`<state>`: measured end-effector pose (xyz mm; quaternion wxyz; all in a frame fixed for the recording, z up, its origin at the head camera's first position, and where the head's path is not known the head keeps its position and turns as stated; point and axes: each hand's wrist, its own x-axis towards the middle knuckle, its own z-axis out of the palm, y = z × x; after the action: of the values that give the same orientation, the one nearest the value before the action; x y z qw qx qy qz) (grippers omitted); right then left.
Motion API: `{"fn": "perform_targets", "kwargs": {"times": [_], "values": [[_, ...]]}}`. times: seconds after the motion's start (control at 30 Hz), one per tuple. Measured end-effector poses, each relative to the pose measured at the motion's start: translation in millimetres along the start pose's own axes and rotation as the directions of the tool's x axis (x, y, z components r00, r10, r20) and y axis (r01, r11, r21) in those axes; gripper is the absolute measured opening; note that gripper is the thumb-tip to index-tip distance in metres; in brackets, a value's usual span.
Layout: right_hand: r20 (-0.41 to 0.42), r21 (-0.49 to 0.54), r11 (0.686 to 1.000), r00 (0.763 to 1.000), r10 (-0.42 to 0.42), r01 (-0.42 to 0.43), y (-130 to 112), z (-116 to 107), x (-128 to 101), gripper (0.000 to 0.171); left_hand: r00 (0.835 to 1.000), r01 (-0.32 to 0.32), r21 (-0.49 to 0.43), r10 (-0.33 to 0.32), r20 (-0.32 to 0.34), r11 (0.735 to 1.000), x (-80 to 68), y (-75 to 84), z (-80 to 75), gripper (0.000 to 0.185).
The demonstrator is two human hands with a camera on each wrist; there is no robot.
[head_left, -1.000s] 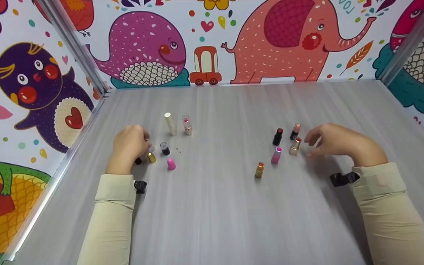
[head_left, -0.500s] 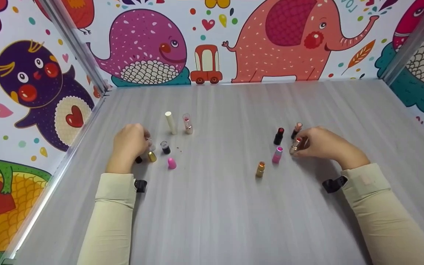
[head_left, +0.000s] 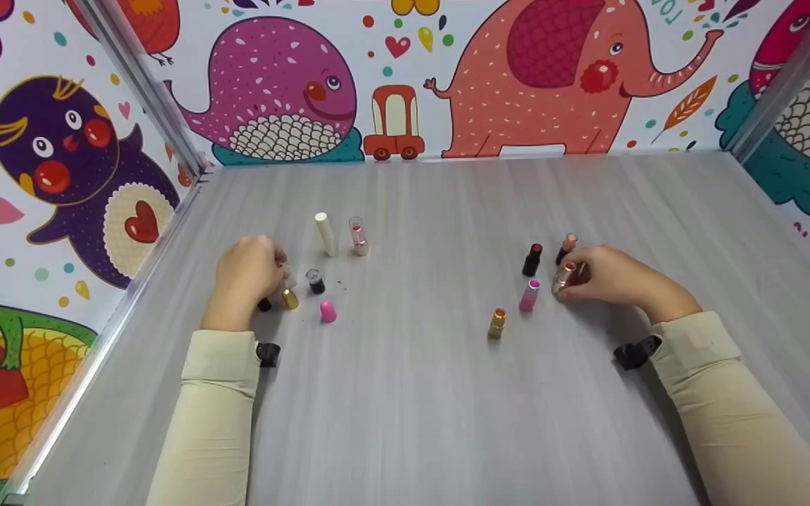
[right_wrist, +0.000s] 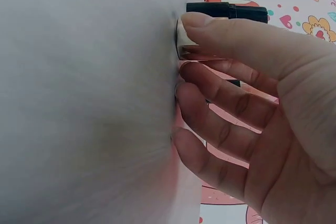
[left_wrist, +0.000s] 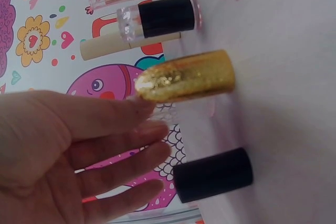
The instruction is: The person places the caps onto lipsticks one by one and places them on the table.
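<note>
My left hand point(head_left: 247, 270) rests on the grey table point(head_left: 405, 407) beside several loose caps. Its fingers point(left_wrist: 105, 145) lie relaxed and hold nothing, with one fingertip against the top of a gold cap point(left_wrist: 186, 76) point(head_left: 290, 300). A black cap point(left_wrist: 212, 174) point(head_left: 264, 306) stands just below the fingers. My right hand point(head_left: 591, 277) point(right_wrist: 247, 103) pinches a rose-gold lipstick point(head_left: 564, 275) point(right_wrist: 184, 39) that stands on the table, thumb on one side and fingers on the other.
A clear-topped black cap point(head_left: 315, 281), a pink cap point(head_left: 328, 312), a cream tube point(head_left: 325, 234) and a clear lipstick point(head_left: 358, 237) stand near the left hand. Black lipsticks point(head_left: 531, 260) point(head_left: 567, 248), a pink one point(head_left: 529, 295) and a gold one point(head_left: 496, 323) stand by the right. Patterned walls enclose the table.
My right hand has moved left and closed its thumb and fingers on the rose-gold lipstick. The left hand has stayed where it was.
</note>
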<state>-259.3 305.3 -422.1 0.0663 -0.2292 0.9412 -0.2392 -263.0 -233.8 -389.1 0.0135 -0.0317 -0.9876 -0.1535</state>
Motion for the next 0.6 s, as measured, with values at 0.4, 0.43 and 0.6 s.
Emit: {"fn": "perform_targets", "kwargs": {"times": [0.4,0.43,0.6], "values": [[0.015,0.026,0.998,0.998,0.061,-0.062,-3,-24,-10,0.014,1.000,-0.001,0.005,0.001,0.001,1.000,0.4,-0.2,0.2,0.023],[0.014,0.028,0.997,0.998,0.069,-0.069,-4,-26,-11,0.013,1.000,-0.002,0.006,0.002,0.001,1.000,0.4,-0.4,0.1,0.023],[-0.003,0.039,0.996,0.997,0.077,-0.077,-8,-36,-15,0.011,1.000,-0.004,0.008,0.004,0.004,1.000,0.4,-0.8,0.2,0.024]]}}
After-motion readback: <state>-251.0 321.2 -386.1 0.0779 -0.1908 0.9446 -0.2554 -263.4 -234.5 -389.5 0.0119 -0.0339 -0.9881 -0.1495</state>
